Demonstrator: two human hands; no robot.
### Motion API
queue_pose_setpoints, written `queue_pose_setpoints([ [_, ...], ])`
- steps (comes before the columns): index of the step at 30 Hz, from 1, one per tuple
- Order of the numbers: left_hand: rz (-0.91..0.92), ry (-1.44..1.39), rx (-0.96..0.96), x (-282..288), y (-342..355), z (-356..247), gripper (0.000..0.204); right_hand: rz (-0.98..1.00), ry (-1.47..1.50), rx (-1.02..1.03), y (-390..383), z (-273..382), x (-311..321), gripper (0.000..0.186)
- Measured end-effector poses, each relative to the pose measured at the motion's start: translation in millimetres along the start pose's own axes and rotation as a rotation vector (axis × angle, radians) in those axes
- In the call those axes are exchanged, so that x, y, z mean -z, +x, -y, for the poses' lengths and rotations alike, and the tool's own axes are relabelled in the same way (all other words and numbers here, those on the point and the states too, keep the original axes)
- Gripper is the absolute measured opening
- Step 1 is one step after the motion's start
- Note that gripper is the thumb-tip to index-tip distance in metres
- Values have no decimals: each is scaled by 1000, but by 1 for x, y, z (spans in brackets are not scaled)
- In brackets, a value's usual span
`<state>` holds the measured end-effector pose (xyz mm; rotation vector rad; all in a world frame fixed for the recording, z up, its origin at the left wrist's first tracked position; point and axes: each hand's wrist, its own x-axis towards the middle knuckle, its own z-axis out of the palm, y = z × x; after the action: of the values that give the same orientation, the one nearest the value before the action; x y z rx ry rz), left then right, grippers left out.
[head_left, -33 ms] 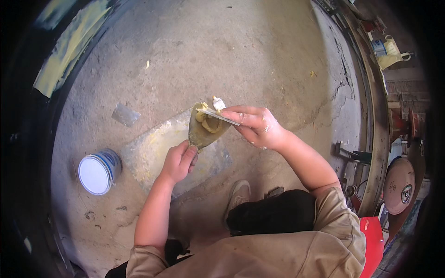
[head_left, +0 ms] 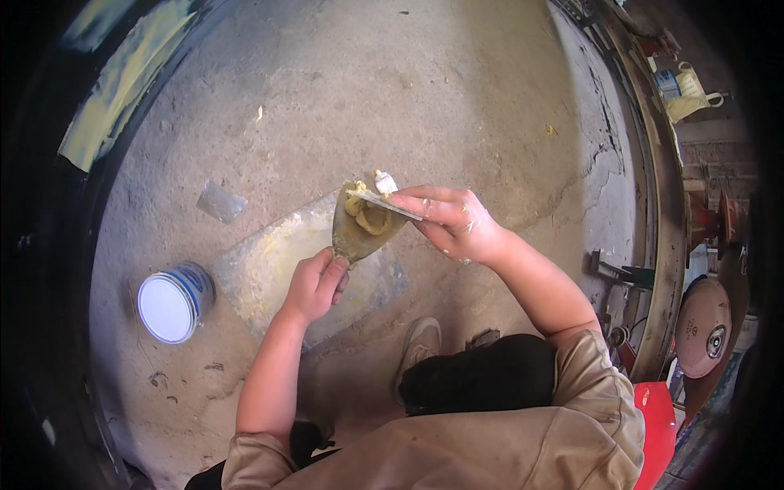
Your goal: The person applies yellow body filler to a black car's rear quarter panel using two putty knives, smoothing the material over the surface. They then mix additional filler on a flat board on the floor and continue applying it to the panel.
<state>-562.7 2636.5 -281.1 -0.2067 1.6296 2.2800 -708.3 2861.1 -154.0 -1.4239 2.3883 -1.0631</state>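
Note:
My left hand (head_left: 314, 286) is closed round the handle end of a wide putty knife (head_left: 351, 241), its blade pointing away from me. Yellow putty (head_left: 373, 219) lies in a curled lump on that blade. My right hand (head_left: 459, 222) pinches a thin flat scraper (head_left: 384, 204), which is held across the far part of the blade, against the putty. White smears mark the right hand's fingers and knuckles. Just beyond the scraper is a small white tube (head_left: 384, 181), partly hidden by it. Below both hands, a smeared board (head_left: 278, 253) rests on the floor.
On the left stands a lidded white and blue tub (head_left: 167, 306), with a thin metal plate (head_left: 221, 202) beyond it. A dark panel with yellow filler (head_left: 126, 90) rises at far left. Along the right are a metal frame (head_left: 663, 204), a round disc (head_left: 704, 328) and a red object (head_left: 656, 433).

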Motion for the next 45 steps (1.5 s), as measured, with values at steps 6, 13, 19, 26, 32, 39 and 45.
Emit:
queue_pose_setpoints([
  [6,-2,-1,-28,-1,-3,4,39,25,7,-28,0,2,2,55],
  [13,-11,16,-55,-2,-5,7,40,60,6,-38,-2,3,2,55],
  [19,-17,58,-79,-1,-4,9,41,141,-27,-53,-1,3,8,55],
  [26,-25,88,-106,-1,-2,12,42,245,-43,-154,-2,2,13,55],
  [32,-34,139,-115,0,0,18,42,212,-78,-127,-2,1,10,59],
  [39,-43,78,-49,-9,1,25,38,330,-153,-219,-11,-10,9,60],
  [45,-176,-170,-275,-2,9,-9,38,646,-231,-399,-44,-39,-23,56],
])
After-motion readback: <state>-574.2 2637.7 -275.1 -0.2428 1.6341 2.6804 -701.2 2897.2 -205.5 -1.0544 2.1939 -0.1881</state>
